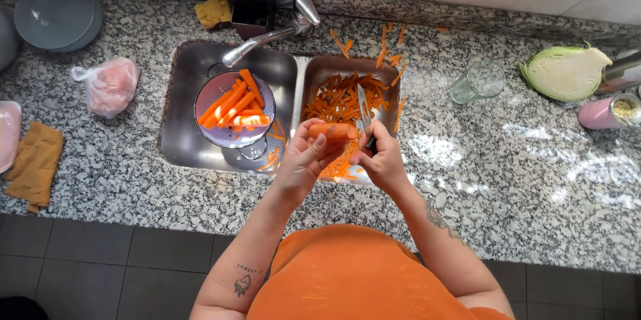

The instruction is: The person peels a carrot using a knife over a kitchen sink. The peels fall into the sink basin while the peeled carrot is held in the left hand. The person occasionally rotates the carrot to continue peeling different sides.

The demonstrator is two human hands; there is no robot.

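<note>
Over sink, stubby orange carrot [332, 131], half-peeled, blotchy

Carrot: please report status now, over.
Left grip holds carrot over sink. Right grip holds knife at carrot. Nothing in the way.

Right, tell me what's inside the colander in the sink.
The colander holds several peeled carrots, lying piled lengthwise. The faucet crosses its upper rim, hiding a small part. What lies beneath the carrots is covered.

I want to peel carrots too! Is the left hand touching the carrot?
Touching. The head view shows the left hand with its fingers wrapped around the carrot.
</note>
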